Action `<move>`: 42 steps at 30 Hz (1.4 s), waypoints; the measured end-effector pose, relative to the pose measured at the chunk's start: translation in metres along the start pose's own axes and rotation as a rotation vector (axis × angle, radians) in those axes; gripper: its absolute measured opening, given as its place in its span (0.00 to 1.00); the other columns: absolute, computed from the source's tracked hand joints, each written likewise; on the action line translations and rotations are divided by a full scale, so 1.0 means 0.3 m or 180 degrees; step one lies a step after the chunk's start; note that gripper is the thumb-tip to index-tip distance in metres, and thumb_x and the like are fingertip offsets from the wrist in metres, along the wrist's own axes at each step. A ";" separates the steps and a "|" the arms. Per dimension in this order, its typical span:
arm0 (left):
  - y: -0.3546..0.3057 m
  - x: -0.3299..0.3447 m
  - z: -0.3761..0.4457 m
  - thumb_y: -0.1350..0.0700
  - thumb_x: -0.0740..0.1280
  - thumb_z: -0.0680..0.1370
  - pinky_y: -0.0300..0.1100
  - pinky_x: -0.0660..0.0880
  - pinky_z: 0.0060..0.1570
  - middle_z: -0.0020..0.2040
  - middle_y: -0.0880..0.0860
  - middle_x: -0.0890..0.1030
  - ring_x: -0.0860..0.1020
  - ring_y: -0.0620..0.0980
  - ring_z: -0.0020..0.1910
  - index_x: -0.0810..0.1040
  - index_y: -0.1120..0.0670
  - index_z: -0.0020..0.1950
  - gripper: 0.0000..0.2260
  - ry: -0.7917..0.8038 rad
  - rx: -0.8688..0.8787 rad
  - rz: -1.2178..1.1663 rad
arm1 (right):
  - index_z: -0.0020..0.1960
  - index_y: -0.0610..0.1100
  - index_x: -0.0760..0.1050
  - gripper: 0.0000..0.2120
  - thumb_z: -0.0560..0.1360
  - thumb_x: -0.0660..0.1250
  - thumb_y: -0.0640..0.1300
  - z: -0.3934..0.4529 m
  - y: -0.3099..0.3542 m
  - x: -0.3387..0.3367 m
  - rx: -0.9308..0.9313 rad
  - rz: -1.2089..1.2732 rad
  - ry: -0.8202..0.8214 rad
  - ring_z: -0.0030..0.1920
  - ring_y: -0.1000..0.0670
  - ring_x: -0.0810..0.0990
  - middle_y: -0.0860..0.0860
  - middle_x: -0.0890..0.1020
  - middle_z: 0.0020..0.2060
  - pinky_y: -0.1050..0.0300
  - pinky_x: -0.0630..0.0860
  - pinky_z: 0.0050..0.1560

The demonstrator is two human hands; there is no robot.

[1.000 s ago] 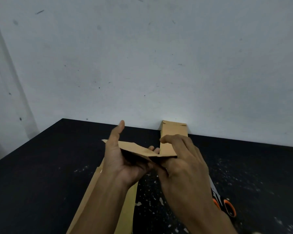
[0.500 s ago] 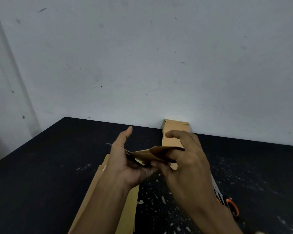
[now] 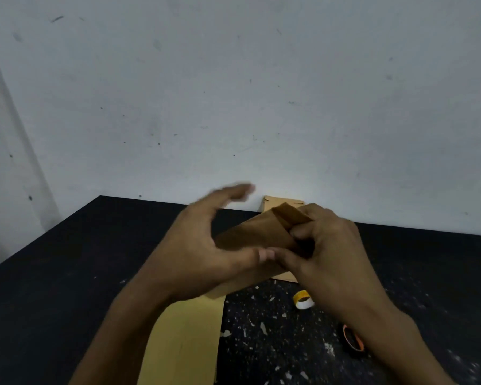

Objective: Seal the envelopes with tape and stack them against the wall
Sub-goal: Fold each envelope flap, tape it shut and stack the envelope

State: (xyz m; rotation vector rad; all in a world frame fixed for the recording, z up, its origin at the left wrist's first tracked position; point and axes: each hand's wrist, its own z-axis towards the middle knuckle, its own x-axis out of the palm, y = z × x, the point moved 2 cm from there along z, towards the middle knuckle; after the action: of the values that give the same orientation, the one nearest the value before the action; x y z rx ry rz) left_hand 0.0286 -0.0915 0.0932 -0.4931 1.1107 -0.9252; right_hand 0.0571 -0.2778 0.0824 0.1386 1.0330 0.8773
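Your right hand [image 3: 331,251] pinches the folded end of a brown envelope [image 3: 257,236], raised above the black table [image 3: 67,273] in front of the white wall [image 3: 233,93]. Your left hand [image 3: 203,245] is spread loose beside it, fingers blurred, thumb tip touching the envelope's near edge (whether it truly holds on, you cannot tell). Behind the held envelope, a stack of envelopes [image 3: 272,202] lies against the wall. Nearer you than the held envelope lie another flat envelope [image 3: 186,340], a small tape roll [image 3: 303,300] and an orange-rimmed tool [image 3: 352,339].
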 end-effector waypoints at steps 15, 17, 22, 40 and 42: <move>0.028 0.163 -0.008 0.66 0.72 0.70 0.47 0.83 0.43 0.49 0.62 0.85 0.85 0.59 0.46 0.82 0.64 0.55 0.14 0.0081 -0.1036 -0.2532 | 0.56 0.43 0.76 0.18 0.67 0.74 0.37 -0.073 -0.089 -0.114 0.1407 0.2887 -0.0655 0.42 0.46 0.87 0.44 0.87 0.42 0.55 0.84 0.40; 0.048 0.209 -0.024 0.66 0.72 0.70 0.46 0.83 0.44 0.51 0.62 0.85 0.85 0.59 0.47 0.82 0.64 0.57 0.15 0.0261 -0.1259 -0.2752 | 0.58 0.43 0.76 0.16 0.71 0.71 0.37 -0.094 -0.109 -0.096 0.1760 0.3152 -0.0304 0.40 0.45 0.87 0.41 0.87 0.42 0.56 0.83 0.36; 0.107 0.270 -0.055 0.63 0.71 0.74 0.40 0.81 0.39 0.49 0.57 0.86 0.85 0.53 0.45 0.81 0.58 0.58 0.13 0.0232 -0.1551 -0.2538 | 0.54 0.40 0.81 0.09 0.77 0.66 0.32 -0.184 -0.185 -0.032 0.2032 0.2916 0.0165 0.40 0.46 0.87 0.42 0.87 0.42 0.61 0.80 0.34; 0.309 0.371 -0.118 0.66 0.70 0.73 0.32 0.77 0.46 0.44 0.40 0.84 0.81 0.38 0.46 0.87 0.50 0.48 0.12 0.0290 -0.0144 0.0323 | 0.47 0.48 0.87 0.17 0.70 0.71 0.27 -0.335 -0.367 0.144 0.0884 0.0319 0.0096 0.47 0.59 0.82 0.60 0.85 0.44 0.64 0.79 0.48; 0.330 0.385 -0.128 0.61 0.69 0.72 0.39 0.77 0.44 0.44 0.42 0.83 0.78 0.43 0.45 0.86 0.51 0.50 0.11 0.0355 0.0184 0.0764 | 0.49 0.47 0.87 0.16 0.69 0.73 0.29 -0.344 -0.379 0.161 0.0523 -0.0310 0.0258 0.47 0.57 0.80 0.58 0.84 0.45 0.61 0.78 0.46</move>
State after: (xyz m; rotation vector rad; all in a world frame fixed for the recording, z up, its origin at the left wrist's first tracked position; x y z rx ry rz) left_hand 0.0479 -0.1291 -0.0579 -0.2561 1.2114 -0.7788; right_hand 0.0502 -0.3495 -0.0616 0.1904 1.1781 0.7142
